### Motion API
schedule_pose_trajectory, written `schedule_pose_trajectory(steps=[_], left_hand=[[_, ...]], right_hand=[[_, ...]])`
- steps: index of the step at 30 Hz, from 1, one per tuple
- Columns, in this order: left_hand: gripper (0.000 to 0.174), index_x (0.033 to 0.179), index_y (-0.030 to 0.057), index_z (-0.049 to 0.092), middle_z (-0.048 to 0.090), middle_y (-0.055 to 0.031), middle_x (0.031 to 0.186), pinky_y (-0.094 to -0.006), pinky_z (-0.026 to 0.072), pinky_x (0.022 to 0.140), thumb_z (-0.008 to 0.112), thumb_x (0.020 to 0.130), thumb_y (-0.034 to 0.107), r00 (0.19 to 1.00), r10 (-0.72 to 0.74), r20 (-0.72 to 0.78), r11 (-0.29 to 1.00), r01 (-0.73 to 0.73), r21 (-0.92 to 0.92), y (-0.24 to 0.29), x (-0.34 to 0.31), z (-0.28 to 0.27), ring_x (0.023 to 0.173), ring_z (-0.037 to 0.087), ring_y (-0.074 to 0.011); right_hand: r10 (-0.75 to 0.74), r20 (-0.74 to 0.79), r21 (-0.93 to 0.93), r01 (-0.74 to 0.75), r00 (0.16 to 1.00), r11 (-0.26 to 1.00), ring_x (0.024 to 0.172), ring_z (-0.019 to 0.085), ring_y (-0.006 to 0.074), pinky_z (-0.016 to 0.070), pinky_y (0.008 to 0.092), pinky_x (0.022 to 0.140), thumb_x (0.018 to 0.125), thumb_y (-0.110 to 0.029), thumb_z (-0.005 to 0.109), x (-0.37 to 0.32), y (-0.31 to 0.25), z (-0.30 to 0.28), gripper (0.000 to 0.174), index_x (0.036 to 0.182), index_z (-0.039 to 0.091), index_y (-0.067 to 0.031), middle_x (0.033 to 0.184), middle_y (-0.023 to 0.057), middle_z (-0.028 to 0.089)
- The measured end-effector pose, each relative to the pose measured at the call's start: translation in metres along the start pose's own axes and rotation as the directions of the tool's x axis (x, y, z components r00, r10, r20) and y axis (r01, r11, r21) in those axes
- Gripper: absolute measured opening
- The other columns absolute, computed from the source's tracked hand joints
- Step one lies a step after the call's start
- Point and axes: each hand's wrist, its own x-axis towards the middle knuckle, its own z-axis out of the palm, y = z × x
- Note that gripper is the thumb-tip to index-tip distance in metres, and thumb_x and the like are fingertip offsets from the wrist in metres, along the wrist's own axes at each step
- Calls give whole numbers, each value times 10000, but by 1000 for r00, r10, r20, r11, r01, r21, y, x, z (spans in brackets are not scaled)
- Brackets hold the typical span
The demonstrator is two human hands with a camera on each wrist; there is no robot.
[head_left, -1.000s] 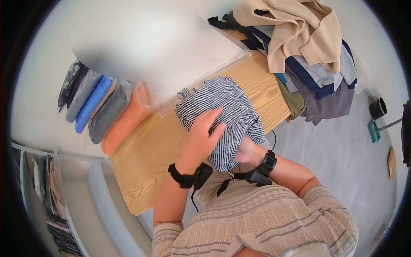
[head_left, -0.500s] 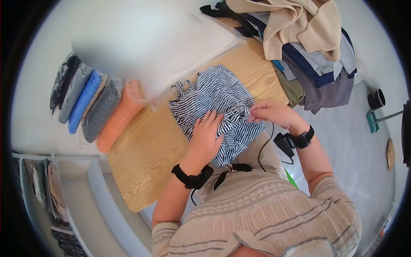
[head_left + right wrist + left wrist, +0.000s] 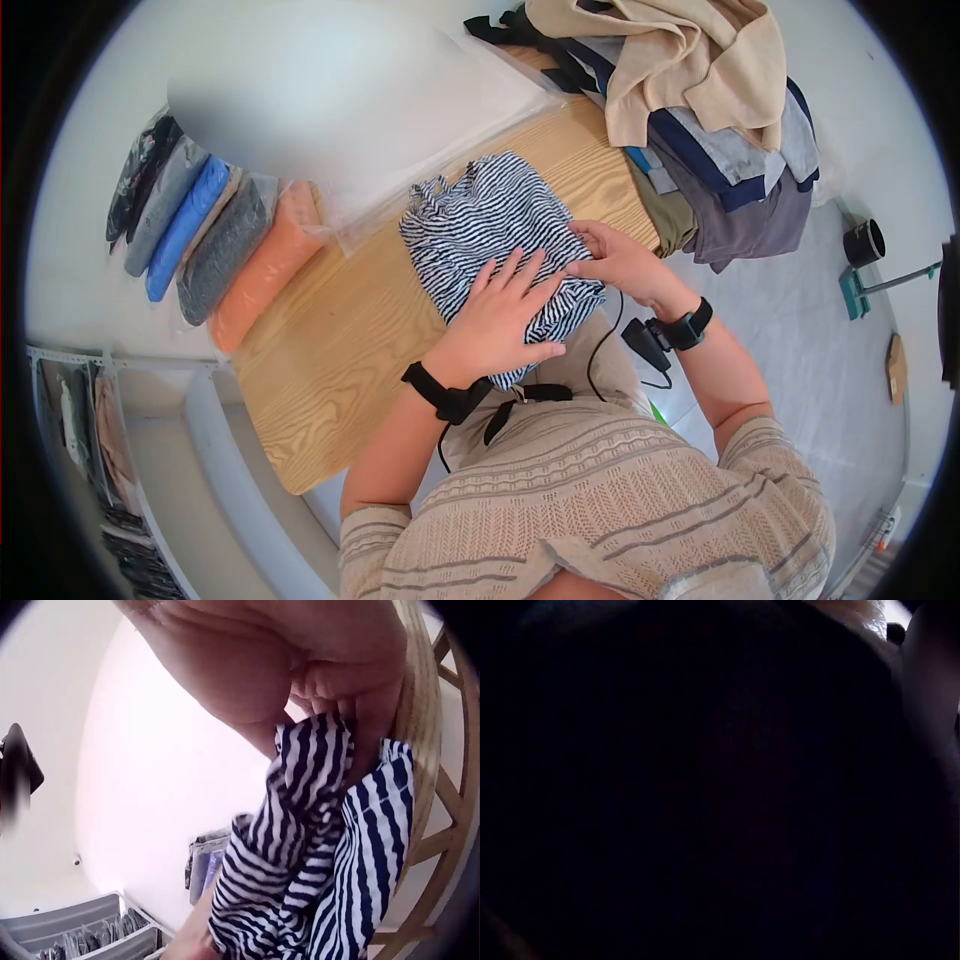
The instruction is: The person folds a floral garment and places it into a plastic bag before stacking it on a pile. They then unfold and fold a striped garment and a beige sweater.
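Observation:
A navy-and-white striped garment lies bunched on the near edge of the wooden table, with a thin tie at its far left corner. Spread across its near side, my left hand presses down with straight fingers. My right hand pinches the garment's right edge between thumb and fingers. In the right wrist view, a gathered fold of the striped cloth rises into the fingers of the right hand. The left wrist view is almost wholly dark, so the underside of the left hand is hidden.
Bagged folded clothes stand in a row at the table's left end. A heap of clothes covers the far right end. Clear plastic bags lie along the back. A shelf unit is at lower left; a dustpan stands on the floor.
My right hand has come out from under the garment's near side to its right edge and pinches there. The left hand has spread flat. The bunched fold in the middle is smoother.

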Motion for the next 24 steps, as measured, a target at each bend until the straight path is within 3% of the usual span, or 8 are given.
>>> schedule_pose_trajectory(steps=[3,7,10,12,14,16,21,24], left_hand=[[842,1369,79,405,353,-181,1428,-529,169,1092,670,713,534,994,12,-109,999,-16,-34,6,-4,-9,1349,262,-376],[897,1355,91,422,400,-170,1390,-570,214,1053,748,612,472,979,-33,-203,999,26,-39,27,-27,-16,1324,307,-360],[927,1365,102,410,402,-181,1386,-565,230,1047,782,576,419,994,-57,-88,986,70,154,26,-40,9,1319,309,-368],[756,1370,110,402,404,-153,1396,-560,253,1038,701,698,281,995,-58,-81,983,71,170,23,-45,15,1313,332,-351],[587,1364,114,412,405,-107,1410,-548,273,1032,557,797,143,990,-18,-138,940,64,335,16,-46,23,1310,355,-315],[549,1349,93,431,427,-75,1404,-531,290,1030,452,805,21,980,-78,-181,975,113,192,19,-49,22,1299,385,-283],[498,1262,29,499,510,-110,1322,-480,302,1042,513,764,38,975,-119,-188,979,84,-184,4,-80,15,1226,461,-293],[484,1226,28,526,576,-150,1202,-451,354,997,578,746,62,978,-162,-134,920,100,-380,3,-102,4,1119,527,-329]], right_hand=[[-150,-39,-13,150,988,989,863,555,84,456,225,715,840,31,570,-4,-5,9,567,1365,366,-33,963,62,590],[-120,-171,37,128,978,991,902,547,102,452,241,769,848,64,525,1,8,12,537,1355,398,-61,995,61,585],[-359,-220,-39,359,907,932,921,549,159,440,271,808,845,72,508,3,21,14,432,1252,520,-71,1014,72,578],[-487,-145,-570,329,861,752,975,549,238,425,293,852,845,61,507,-4,17,15,303,1109,607,-49,1083,101,573],[-468,-226,-642,231,854,731,1009,539,299,431,316,861,845,38,525,-16,12,24,203,999,638,-31,1136,137,561],[-777,-23,-841,408,629,355,1069,529,310,414,362,907,851,-15,552,-20,6,26,186,1019,629,-38,1210,141,548],[-470,553,-613,718,688,330,1338,344,271,220,490,1094,562,-406,804,-38,-10,13,870,1311,464,-123,1399,67,437],[-304,634,-703,694,711,157,1361,306,236,202,482,1105,555,-320,800,-38,-8,15,861,1326,456,-152,1439,63,383]])
